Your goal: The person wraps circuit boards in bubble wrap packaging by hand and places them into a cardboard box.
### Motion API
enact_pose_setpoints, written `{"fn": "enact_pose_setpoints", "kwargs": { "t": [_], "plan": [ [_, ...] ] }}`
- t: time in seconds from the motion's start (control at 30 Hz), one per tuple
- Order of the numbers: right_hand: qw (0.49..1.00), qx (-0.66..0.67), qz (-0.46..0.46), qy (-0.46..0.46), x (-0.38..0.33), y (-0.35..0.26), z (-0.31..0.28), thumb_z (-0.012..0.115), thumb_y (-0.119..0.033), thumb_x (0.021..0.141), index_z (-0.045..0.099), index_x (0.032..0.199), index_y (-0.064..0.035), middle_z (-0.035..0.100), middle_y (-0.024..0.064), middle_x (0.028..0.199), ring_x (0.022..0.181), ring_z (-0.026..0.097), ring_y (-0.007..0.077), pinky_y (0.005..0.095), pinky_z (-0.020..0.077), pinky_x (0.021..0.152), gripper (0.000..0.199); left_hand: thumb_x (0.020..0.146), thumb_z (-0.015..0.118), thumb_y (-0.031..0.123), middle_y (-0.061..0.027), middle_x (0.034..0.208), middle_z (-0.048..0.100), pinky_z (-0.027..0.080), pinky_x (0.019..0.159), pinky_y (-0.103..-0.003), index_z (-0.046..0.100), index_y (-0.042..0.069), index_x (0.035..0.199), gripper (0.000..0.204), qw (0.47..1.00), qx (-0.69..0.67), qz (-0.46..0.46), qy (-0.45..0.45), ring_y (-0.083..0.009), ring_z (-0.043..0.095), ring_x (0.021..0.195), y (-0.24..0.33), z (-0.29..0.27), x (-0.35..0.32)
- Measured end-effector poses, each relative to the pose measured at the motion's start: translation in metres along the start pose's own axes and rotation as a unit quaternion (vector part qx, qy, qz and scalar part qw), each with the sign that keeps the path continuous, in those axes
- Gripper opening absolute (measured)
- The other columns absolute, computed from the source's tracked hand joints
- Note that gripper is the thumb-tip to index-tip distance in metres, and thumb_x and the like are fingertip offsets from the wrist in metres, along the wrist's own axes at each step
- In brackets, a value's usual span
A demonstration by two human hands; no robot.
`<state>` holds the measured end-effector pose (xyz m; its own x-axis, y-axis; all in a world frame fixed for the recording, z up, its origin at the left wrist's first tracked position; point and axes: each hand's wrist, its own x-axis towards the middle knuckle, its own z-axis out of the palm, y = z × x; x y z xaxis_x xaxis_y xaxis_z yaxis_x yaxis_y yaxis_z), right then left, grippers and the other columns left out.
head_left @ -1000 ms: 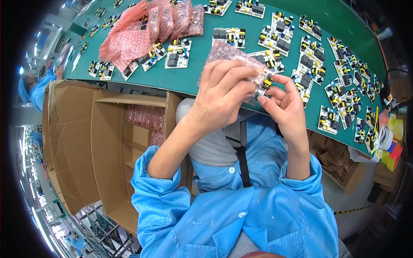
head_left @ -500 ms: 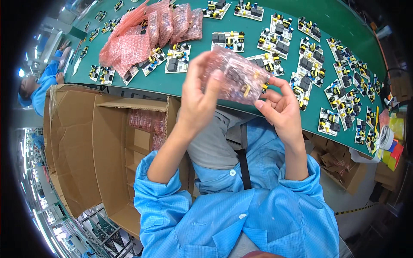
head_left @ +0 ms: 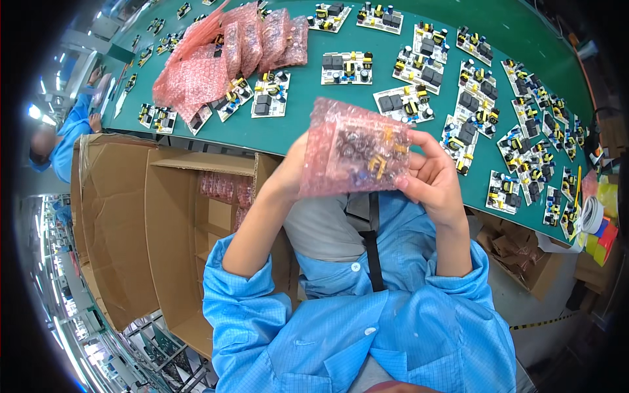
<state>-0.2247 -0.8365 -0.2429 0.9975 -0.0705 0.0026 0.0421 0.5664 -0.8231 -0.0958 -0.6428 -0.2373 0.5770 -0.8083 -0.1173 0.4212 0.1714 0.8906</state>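
I hold a pink bubble-wrap bag with a circuit board inside it, up in front of my chest. My left hand grips its left edge from behind, mostly hidden by the bag. My right hand pinches its right edge with fingers curled on the front. The board's dark and yellow parts show through the wrap. Below the bag is the edge of the green table.
Several bare circuit boards lie spread over the green table. A pile of pink bubble bags sits at the far left. An open cardboard box with pink bagged boards stands at my left. Tape rolls lie at the right. Another person works far left.
The bagged board has been lifted off the table edge toward me and turned flat to face the camera. Both hands shifted to its side edges.
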Motion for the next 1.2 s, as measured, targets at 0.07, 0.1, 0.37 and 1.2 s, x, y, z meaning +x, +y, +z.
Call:
{"fn": "enact_pose_setpoints", "kwargs": {
  "t": [0.07,0.1,0.37,1.2],
  "plan": [
    [0.999,0.026,0.014,-0.035,-0.001,0.003,-0.001,0.068,0.006,0.085,0.041,0.138,0.0034,0.067,0.0213,0.116,0.103,0.067,0.0175,0.0282,0.054,0.088,0.06,0.096,0.058,0.019,-0.0123,0.128,0.061,0.054,0.095,-0.033,0.05,-0.004,0.134,0.045,0.999,0.031,-0.032,-0.031,-0.0191,0.062,0.111,-0.004,0.008,0.004],
    [0.999,0.028,0.014,-0.035,-0.003,0.004,-0.001,0.068,0.006,0.085,0.041,0.138,0.0034,0.067,0.0213,0.116,0.103,0.067,0.0175,0.0282,0.054,0.088,0.06,0.093,0.061,0.015,-0.011,0.127,0.061,0.054,0.095,-0.032,0.051,-0.002,0.133,0.045,0.998,0.003,-0.04,-0.04,-0.0183,0.062,0.11,-0.004,0.01,0.001],
    [0.992,0.074,0.049,-0.086,-0.008,0.01,0.001,0.069,0.005,0.085,0.04,0.14,0.0039,0.067,0.0212,0.116,0.101,0.068,0.0182,0.0284,0.0549,0.087,0.062,0.096,0.058,0.025,-0.0128,0.127,0.056,0.055,0.095,-0.035,0.052,-0.001,0.13,0.043,0.984,0.033,0.084,-0.155,-0.0205,0.06,0.112,-0.017,0.007,0.0],
    [0.994,-0.107,0.003,0.021,-0.004,-0.02,0.009,0.066,0.006,0.085,0.046,0.141,0.0016,0.069,0.016,0.105,0.075,0.068,0.0159,0.0212,0.0514,0.058,0.06,0.099,0.056,0.016,-0.0073,0.118,0.063,0.048,0.096,-0.032,0.047,-0.001,0.133,0.038,0.99,0.012,0.135,0.032,-0.0123,0.06,0.107,0.011,0.043,-0.01]
  ]
}}
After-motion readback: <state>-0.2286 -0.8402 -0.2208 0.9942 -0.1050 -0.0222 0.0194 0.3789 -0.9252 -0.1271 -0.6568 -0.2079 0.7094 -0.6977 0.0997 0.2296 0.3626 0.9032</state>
